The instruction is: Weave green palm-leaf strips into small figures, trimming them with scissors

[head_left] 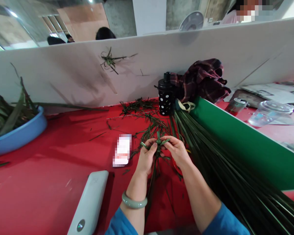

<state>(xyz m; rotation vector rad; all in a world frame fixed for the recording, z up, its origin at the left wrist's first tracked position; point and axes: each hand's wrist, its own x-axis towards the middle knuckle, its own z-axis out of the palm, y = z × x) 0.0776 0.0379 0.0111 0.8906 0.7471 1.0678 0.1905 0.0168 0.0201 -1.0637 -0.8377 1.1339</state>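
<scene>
The left hand [147, 157] clamped the knot [158, 142] between its fingers, the right hand [178, 151] pinched a strip [166, 141], and the phone [122, 150] lay left of the fingers.

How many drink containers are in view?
3: a black flowered tumbler beside the plaid cloth, plus a can and a clear plastic cup right of the green divider. Others could be hidden behind the cloth.

A hand could pass across the red table [56, 163] at centre left. Long leaf strips [218, 163] bar the lower right; a black tumbler [165, 101] stands above centre.
</scene>
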